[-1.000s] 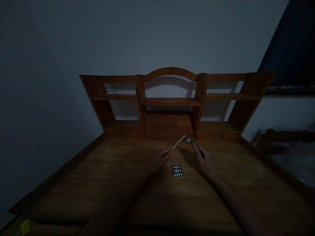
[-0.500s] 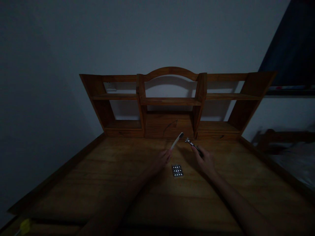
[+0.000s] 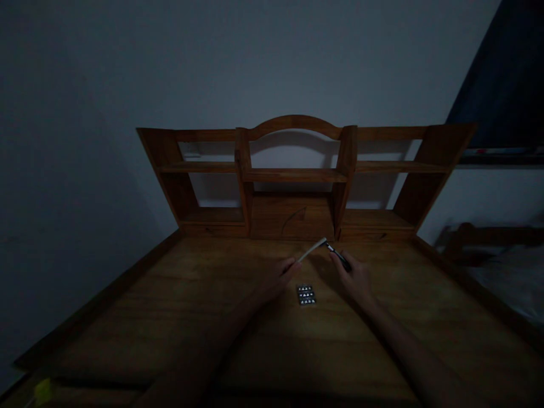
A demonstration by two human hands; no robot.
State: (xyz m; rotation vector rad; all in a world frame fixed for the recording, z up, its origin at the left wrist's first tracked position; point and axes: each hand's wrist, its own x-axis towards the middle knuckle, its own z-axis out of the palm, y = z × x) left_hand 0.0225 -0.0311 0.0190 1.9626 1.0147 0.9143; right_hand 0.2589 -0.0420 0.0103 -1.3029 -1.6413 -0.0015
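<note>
My left hand (image 3: pixel 278 276) is closed round the end of a thin pale stick, perhaps a small brush (image 3: pixel 311 250), which points up and right. My right hand (image 3: pixel 356 277) grips the dark handle of a razor (image 3: pixel 336 253), its metal head aimed left. The tip of the pale stick meets the razor head just above the wooden desk (image 3: pixel 170 306). A small dark pack of razor cartridges (image 3: pixel 306 294) lies flat on the desk between my two hands.
A wooden hutch with shelves (image 3: pixel 293 175) stands along the desk's far edge against a grey wall. Raised wooden rails run down the desk's left and right sides. A small yellow object (image 3: pixel 42 391) sits at the near left corner. The room is very dim.
The pale stick in my left hand tilted away from the razor head, then swung back right and now touches it. My right hand stayed nearly still.
</note>
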